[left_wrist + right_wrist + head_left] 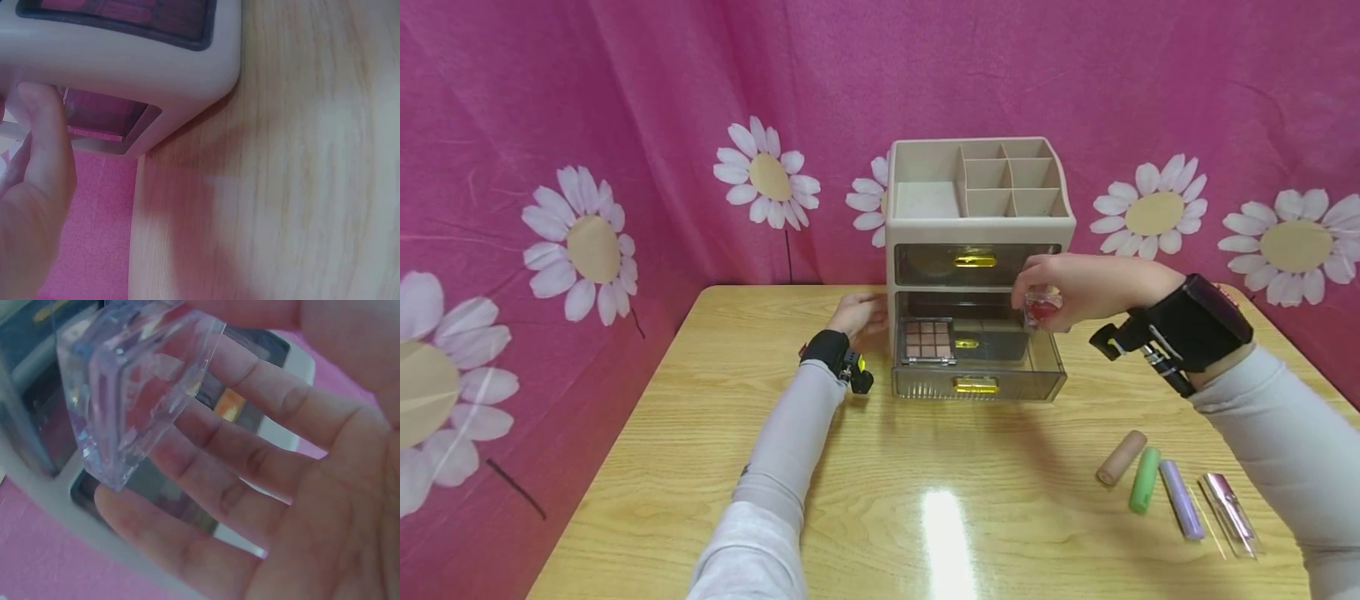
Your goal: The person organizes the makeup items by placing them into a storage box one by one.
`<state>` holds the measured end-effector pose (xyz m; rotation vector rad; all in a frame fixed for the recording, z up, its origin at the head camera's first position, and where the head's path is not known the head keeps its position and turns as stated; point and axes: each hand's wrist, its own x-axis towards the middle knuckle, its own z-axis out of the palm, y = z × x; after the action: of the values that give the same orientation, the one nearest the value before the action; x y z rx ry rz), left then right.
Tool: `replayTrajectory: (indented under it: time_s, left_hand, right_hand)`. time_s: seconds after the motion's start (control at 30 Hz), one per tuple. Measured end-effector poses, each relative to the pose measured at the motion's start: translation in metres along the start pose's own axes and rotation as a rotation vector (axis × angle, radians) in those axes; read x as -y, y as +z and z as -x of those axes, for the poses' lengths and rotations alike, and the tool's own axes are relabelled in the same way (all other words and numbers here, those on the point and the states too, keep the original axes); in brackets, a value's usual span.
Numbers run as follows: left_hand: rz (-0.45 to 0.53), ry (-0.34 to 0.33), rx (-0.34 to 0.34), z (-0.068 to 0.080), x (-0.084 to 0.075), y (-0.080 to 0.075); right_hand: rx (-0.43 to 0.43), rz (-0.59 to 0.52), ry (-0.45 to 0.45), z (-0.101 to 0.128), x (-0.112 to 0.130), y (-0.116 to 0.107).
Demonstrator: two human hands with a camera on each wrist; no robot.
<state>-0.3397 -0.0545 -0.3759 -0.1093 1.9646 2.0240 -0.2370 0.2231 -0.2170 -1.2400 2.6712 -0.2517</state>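
Observation:
A cream makeup organizer with smoky see-through drawers stands at the back of the table. Its lower drawer is pulled out, with an eyeshadow palette lying at the left inside. My left hand touches the organizer's left side; in the left wrist view the thumb lies straight against that side. Over the right part of the drawer, my right hand grips a clear, faceted square makeup case with red showing in it. The right wrist view has the fingers spread along the case.
At the right front of the table lie a brown tube, a green tube, a purple tube, a thin stick and a shiny pink-and-clear tube. Divided compartments top the organizer. A pink flowered curtain hangs behind.

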Motion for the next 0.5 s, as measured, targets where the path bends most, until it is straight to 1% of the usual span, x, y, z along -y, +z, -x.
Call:
replayTrajectory:
  time_s: [0.13, 0.37, 0.5]
  left_hand:
    - [0.001, 0.011, 0.001, -0.010, 0.007, -0.002]
    - [0.000, -0.013, -0.009, -0.013, 0.007, -0.003]
    - [0.007, -0.015, -0.009, -0.013, 0.008, -0.003]
  right_hand:
    - [0.069, -0.001, 0.012, -0.016, 0.004, 0.002]
    - [0.180, 0.032, 0.009, -0.043, 0.005, 0.012]
    - [0.232, 0.051, 0.005, -0.054, 0.004, 0.020]
